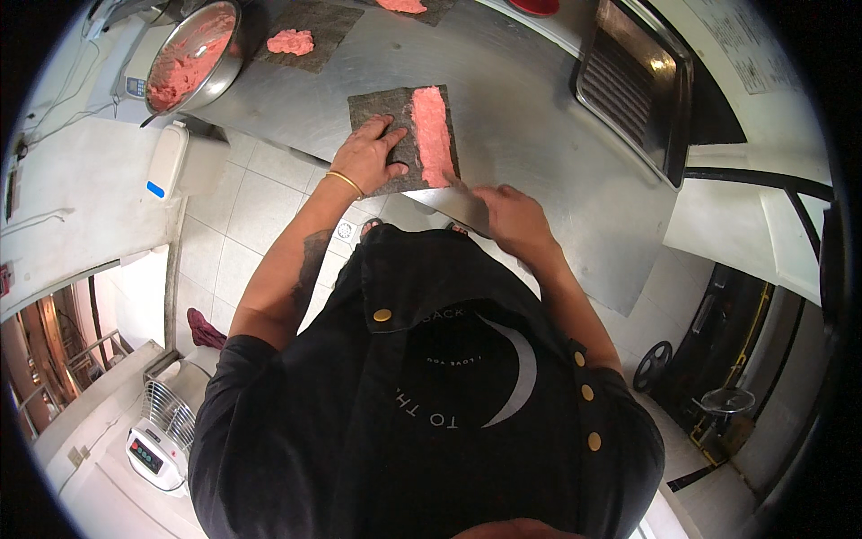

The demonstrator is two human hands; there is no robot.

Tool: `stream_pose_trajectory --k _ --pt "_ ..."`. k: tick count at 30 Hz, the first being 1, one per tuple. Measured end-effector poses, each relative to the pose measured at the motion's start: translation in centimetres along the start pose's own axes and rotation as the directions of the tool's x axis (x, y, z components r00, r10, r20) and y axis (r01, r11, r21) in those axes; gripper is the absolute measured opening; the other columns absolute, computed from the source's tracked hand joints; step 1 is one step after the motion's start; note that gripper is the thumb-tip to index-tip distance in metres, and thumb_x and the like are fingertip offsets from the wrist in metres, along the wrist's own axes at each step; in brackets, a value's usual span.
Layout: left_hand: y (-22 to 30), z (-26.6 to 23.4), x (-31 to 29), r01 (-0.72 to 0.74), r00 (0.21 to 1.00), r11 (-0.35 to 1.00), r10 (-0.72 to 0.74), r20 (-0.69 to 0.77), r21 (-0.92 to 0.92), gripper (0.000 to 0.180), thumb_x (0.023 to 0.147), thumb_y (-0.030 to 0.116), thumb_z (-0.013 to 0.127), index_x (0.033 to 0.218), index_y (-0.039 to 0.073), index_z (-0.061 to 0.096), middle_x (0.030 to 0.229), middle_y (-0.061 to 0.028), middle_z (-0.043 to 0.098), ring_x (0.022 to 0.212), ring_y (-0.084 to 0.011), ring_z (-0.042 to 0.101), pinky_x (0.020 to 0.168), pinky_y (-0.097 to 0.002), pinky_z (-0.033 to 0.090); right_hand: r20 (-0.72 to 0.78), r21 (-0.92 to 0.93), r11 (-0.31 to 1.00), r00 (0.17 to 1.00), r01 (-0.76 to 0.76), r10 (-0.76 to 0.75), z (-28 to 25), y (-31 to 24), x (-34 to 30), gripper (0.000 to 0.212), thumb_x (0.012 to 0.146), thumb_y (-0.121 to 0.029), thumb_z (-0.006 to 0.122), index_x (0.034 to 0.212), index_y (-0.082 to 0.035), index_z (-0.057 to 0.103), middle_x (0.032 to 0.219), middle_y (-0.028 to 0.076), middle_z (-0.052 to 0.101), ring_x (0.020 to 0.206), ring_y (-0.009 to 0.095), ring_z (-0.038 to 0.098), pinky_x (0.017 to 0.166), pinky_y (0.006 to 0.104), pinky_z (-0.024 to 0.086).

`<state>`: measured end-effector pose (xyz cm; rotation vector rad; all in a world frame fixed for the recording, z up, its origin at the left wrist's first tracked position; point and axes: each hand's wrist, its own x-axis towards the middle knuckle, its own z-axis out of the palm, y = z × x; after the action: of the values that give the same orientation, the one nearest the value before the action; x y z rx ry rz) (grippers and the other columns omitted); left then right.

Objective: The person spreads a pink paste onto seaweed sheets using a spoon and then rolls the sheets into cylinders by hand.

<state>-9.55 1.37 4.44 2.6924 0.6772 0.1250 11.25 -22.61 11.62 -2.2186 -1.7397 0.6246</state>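
A dark seaweed sheet [382, 106] lies on the steel table near its front edge. Along its right side runs a thick strip of pink paste [432, 126]. My left hand [370, 151] rests on the sheet left of the paste, with fingers apart and nothing held. At the strip's near end, my right hand [516, 218] grips a small utensil [457, 184], possibly a spatula or spoon; its tip meets the paste and its exact kind is hard to make out.
A metal bowl [232, 76] of pink paste stands at the far left, beside a scale [136, 87]. Another seaweed sheet [328, 36] carries a paste lump [291, 41]. A metal tray [675, 135] lies at the right, and a red dish [536, 6] at the back.
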Motion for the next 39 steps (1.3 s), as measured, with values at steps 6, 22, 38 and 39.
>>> stream_pose_trajectory --k 6,22,38,39 --pt "0.1 0.0 0.0 -0.023 1.000 1.000 0.023 -0.018 0.006 0.075 0.081 0.035 0.086 0.147 0.008 0.062 0.154 -0.0193 0.053 0.145 -0.0367 0.049 0.122 -0.0438 0.042 0.007 0.022 0.999 0.999 -0.039 0.039 -1.6 0.4 -0.8 0.038 0.093 -0.005 0.054 0.126 -0.010 0.071 0.108 0.018 0.073 0.099 0.040 0.070 0.088 0.0495 0.057" --pt "0.0 -0.1 0.0 0.014 1.000 1.000 -0.014 0.021 -0.013 0.074 0.083 0.037 0.085 0.148 0.010 0.061 0.157 -0.0181 0.051 0.149 -0.0355 0.045 0.124 -0.0442 0.039 0.070 -0.047 0.999 0.997 0.019 -0.016 -1.4 0.3 -0.2 0.033 0.093 -0.015 0.059 0.123 -0.016 0.072 0.101 0.017 0.073 0.098 0.038 0.072 0.087 0.0512 0.056" --pt "-0.2 0.4 0.0 0.015 1.000 1.000 -0.015 0.002 -0.022 0.075 0.083 0.036 0.086 0.149 0.010 0.061 0.159 -0.0170 0.050 0.151 -0.0350 0.043 0.125 -0.0436 0.037 0.040 -0.172 0.949 0.964 0.266 -0.263 -2.9 2.2 2.3 0.033 0.089 -0.011 0.057 0.118 -0.010 0.073 0.108 0.013 0.074 0.106 0.035 0.071 0.092 0.0466 0.057" --pt "-0.1 0.3 0.0 0.018 1.000 1.000 -0.018 0.007 -0.022 0.075 0.083 0.036 0.086 0.149 0.010 0.061 0.159 -0.0170 0.050 0.151 -0.0349 0.043 0.125 -0.0436 0.037 0.049 -0.177 0.935 0.952 0.306 -0.303 -2.1 2.4 2.6 0.034 0.088 -0.011 0.057 0.118 -0.009 0.073 0.109 0.012 0.074 0.107 0.035 0.071 0.093 0.0462 0.057"
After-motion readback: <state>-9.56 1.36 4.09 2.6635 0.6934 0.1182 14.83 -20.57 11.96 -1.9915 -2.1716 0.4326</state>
